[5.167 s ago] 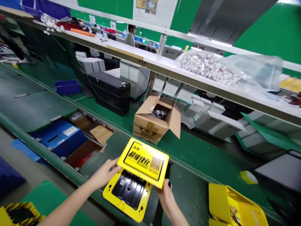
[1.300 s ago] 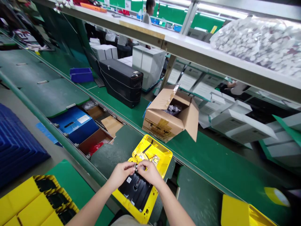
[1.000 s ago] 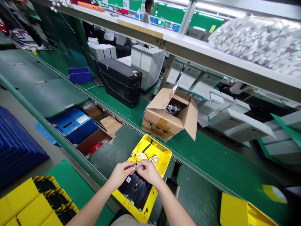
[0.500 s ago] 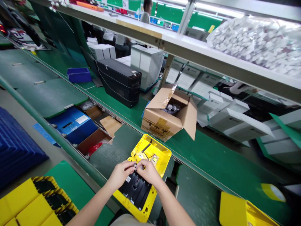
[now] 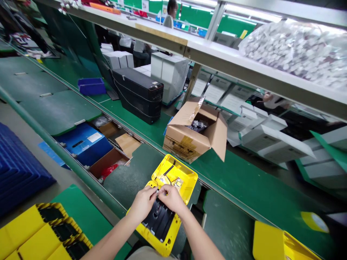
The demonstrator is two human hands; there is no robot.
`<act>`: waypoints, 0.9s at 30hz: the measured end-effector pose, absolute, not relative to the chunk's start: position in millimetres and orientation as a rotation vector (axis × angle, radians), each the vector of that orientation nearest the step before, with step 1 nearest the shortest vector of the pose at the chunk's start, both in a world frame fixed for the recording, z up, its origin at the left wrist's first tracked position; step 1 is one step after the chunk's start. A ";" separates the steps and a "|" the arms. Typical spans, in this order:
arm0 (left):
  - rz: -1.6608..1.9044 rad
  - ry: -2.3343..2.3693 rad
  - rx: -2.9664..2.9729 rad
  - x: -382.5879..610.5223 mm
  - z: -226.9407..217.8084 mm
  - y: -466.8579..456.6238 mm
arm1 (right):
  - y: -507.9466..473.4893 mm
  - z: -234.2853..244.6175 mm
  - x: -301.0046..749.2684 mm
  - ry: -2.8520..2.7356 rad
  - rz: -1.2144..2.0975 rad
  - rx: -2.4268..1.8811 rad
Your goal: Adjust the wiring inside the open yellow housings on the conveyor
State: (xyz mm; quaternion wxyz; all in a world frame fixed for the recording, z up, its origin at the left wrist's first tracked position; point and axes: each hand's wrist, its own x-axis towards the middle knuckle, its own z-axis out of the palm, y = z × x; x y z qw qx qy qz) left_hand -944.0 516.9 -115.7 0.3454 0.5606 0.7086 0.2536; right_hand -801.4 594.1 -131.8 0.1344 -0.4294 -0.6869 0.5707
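Note:
In front of me a yellow plastic case (image 5: 187, 172) lies opened in two halves on the dark green work board. Its near half holds a black panel (image 5: 159, 220); the far half carries wires and a small circuit board (image 5: 178, 183). My left hand (image 5: 145, 202) and my right hand (image 5: 170, 196) meet over the joint between the halves. Both have thumb and fingers pinched together, seemingly on a small connector (image 5: 157, 191) with thin wires. The fingertips cover most of it, so its exact kind is unclear.
An open cardboard box (image 5: 187, 141) with dark parts stands beyond the case. Farther left are a large black box (image 5: 138, 94) and a blue bin (image 5: 91, 86). Stacked yellow cases (image 5: 29, 234) sit at lower left; another yellow case (image 5: 268, 240) lies at right. A shelf (image 5: 244, 65) crosses above.
My left hand has shifted slightly right and turned, now covering the white label on the black panel. My right hand stays nearly in place, still pinching.

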 end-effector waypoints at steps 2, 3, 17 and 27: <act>0.626 1.851 1.464 -941.2 -112.2 518.5 | 594.5 -132.1 -800.9 -1.966 1.688 -1.250; 0.618 1.856 1.464 -939.9 -110.8 519.4 | 594.8 -131.9 -800.6 -1.957 1.701 -1.252; 0.607 1.864 1.470 -930.9 -106.9 528.2 | 598.7 -128.3 -798.9 -1.847 1.818 -1.225; 0.843 1.806 1.502 -993.7 -101.7 511.9 | 621.9 -125.2 -753.0 -1.937 1.610 -1.205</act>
